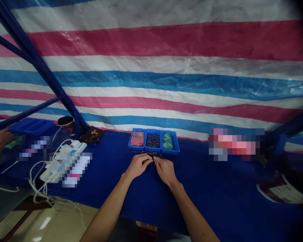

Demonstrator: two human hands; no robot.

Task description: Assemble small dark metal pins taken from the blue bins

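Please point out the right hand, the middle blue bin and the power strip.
Right hand (165,171), head view, back of the hand.
Middle blue bin (153,129), head view, back rim.
Power strip (65,157), head view, top face.

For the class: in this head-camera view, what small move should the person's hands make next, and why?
Probably pick one pin from the loose pile with the right hand: its fingertips and the left hand meet right at the pile's edge, just in front of the middle blue bin, which holds similar dark pins.
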